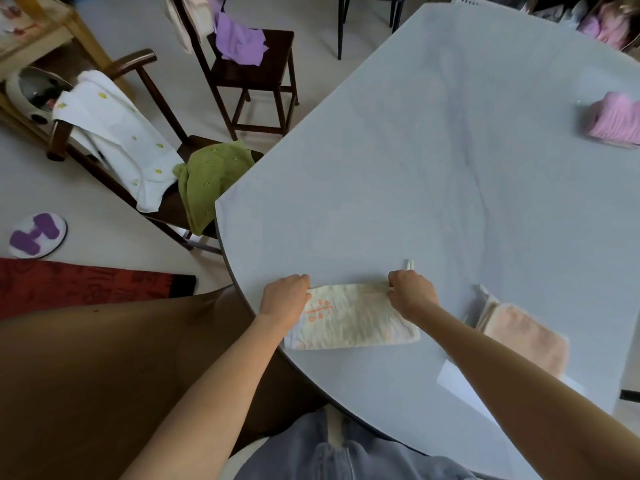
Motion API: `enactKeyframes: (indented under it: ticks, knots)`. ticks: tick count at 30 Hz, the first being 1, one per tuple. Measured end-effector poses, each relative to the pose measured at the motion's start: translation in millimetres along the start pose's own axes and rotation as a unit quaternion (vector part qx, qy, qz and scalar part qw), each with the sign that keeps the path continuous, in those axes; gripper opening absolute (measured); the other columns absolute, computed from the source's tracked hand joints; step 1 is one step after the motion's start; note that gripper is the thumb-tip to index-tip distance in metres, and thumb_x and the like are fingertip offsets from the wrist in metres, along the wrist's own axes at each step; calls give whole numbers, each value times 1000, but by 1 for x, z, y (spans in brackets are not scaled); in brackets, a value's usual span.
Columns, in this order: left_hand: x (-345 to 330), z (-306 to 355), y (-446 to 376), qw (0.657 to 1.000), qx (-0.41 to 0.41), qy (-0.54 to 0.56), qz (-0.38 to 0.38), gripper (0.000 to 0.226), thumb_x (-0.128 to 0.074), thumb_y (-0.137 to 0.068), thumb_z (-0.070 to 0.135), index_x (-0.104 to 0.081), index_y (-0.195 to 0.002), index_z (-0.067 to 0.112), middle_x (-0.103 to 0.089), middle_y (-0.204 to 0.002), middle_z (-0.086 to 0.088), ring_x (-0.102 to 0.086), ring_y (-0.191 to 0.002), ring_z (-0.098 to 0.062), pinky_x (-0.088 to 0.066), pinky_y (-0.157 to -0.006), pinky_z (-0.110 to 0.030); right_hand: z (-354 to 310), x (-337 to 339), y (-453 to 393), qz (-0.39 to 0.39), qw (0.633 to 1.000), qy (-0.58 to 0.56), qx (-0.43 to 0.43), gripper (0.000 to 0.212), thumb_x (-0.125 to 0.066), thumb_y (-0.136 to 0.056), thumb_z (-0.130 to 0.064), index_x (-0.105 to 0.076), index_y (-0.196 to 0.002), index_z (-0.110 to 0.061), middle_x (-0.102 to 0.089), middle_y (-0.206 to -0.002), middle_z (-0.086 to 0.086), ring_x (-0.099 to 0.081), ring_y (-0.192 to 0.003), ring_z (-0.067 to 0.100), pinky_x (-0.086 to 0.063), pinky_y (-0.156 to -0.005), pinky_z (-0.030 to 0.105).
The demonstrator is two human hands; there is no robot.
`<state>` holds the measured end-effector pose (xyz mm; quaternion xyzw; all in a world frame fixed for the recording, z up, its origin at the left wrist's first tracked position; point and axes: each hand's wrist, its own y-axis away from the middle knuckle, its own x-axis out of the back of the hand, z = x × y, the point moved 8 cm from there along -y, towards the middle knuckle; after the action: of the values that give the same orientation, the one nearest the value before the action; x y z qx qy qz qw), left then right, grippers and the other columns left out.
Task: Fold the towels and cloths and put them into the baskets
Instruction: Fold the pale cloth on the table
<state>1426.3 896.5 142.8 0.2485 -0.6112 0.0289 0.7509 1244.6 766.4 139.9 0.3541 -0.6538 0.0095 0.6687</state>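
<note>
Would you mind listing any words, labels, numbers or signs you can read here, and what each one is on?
No legible text anywhere.
White cloth held by the left hand and right hand: an orange printed mark, too blurred to read.
Round white mat on the floor: a purple shape, not lettering.

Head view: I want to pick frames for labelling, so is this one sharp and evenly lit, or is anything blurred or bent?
Head view: soft, even light, with no hard glare on the table; the wide lens bends the table edge into a curve; the white cloth and both hands, left hand and right hand, are fairly sharp; the pink towel at the right edge is smeared.
</note>
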Motion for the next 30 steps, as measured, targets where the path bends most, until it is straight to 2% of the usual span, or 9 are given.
enactKeyframes:
  ticks: [5,8,9,12,15,19,21,24,30]
  knots:
    - [-4,9,-3,996,-37,-87,5,26,-43,-101,35,-50,-114,13,-60,-109,-2,-63,-97,-25,-40,-66,-32,2,-4,1,11,999,-9,-35,14,-45,-84,3,-50,-79,-9,-62,-97,13,-60,-88,32,-37,-65,30]
    - [-8,9,-4,995,-29,-97,0,28,-45,-101,35,-48,-118,13,-57,-112,-3,-62,-96,-24,-43,-67,-31,5,-7,0,36,998,-31,-45,12,-45,-84,2,-50,-83,-9,-61,-103,14,-57,-90,31,-39,-67,32]
    - [-3,8,-2,995,-20,-90,29,29,-50,-99,34,-49,-118,14,-55,-112,-3,-62,-94,-23,-45,-68,-31,5,-6,1,57,997,-28,-44,13,-47,-84,1,-54,-90,-8,-59,-110,15,-56,-96,31,-41,-72,34]
    - [23,10,19,973,-29,-14,229,32,-68,-87,27,-61,-115,14,-58,-117,-5,-60,-98,-23,-51,-79,-33,-3,2,14,187,982,-6,1,33,-59,-77,2,-58,-109,-8,-56,-119,14,-52,-105,33,-38,-86,38]
    - [16,29,47,941,-77,60,324,30,-57,-91,18,-62,-120,12,-58,-125,-5,-54,-115,-21,-44,-97,-33,-26,-3,37,269,956,-34,109,36,-56,-84,-6,-58,-119,-6,-57,-127,13,-51,-118,33,-33,-100,39]
    - [-34,45,40,968,-78,68,228,42,-60,-90,9,-54,-132,7,-53,-138,-8,-50,-127,-26,-41,-107,-42,-54,-55,48,166,966,-39,195,49,-28,-98,-19,-38,-144,-6,-34,-152,10,-28,-143,26,-14,-117,39]
    - [-54,42,33,984,-65,43,160,44,-45,-97,19,-47,-140,7,-45,-146,-9,-43,-135,-26,-35,-112,-43,-57,-69,45,138,972,-34,184,52,-25,-100,-28,-30,-149,-11,-26,-156,6,-20,-145,21,-10,-118,38]
    - [-68,34,34,993,-75,-6,96,57,-24,-100,36,-25,-151,11,-20,-159,-7,-17,-147,-25,-17,-118,-44,-48,-77,38,130,974,9,183,56,-23,-101,-41,-19,-152,-21,-14,-160,1,-7,-148,18,-7,-120,42]
    - [-73,25,34,996,-84,-11,34,72,-18,-97,57,1,-154,19,11,-161,-7,15,-147,-27,2,-119,-43,-15,-74,26,134,981,15,141,63,-22,-98,-51,-13,-153,-22,-8,-160,4,-1,-148,22,0,-120,37]
